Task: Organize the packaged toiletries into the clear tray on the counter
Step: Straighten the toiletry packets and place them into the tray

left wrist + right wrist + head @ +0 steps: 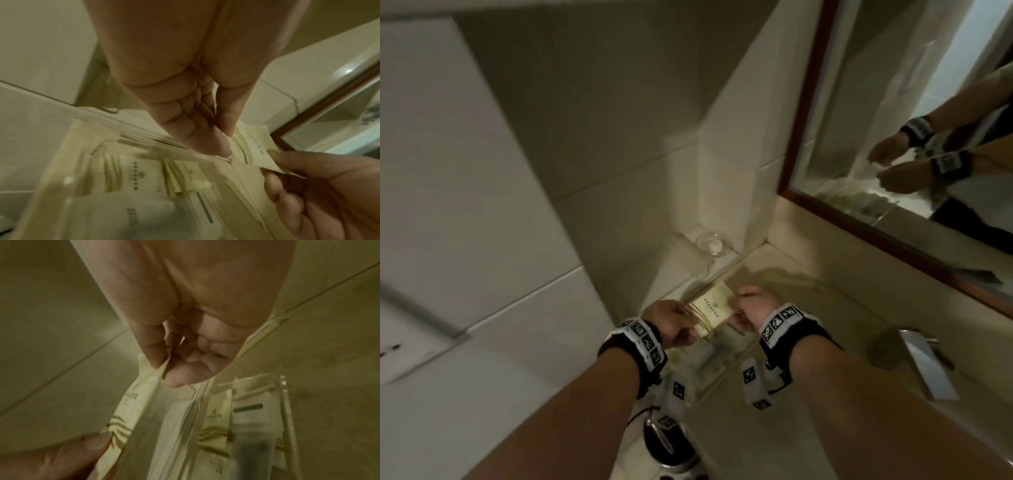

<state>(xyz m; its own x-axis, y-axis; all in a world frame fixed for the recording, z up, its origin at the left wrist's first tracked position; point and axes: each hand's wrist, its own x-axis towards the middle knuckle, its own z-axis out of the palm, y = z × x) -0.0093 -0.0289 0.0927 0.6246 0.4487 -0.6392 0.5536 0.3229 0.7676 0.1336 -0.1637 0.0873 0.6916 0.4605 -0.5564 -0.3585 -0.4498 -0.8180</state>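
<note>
Both hands hold one cream toiletry packet (711, 307) with a printed logo, just above the clear tray (717, 359) on the counter. My left hand (686, 318) pinches its near-left end, and my right hand (739, 307) pinches the opposite end. In the left wrist view, the left hand (227, 141) grips the packet (254, 147) between thumb and fingers. The right wrist view shows the right hand (164, 373) pinching the packet's (131, 410) top edge. Several similar packets (141, 175) lie inside the tray (123, 129), also seen as packets (218, 417) behind the tray wall (284, 402).
A clear glass (710, 243) stands in the tiled corner behind the tray. A wood-framed mirror (887, 226) runs along the right wall. A metal fixture (924, 363) sits on the counter at right. A dark round object (667, 442) is below my left wrist.
</note>
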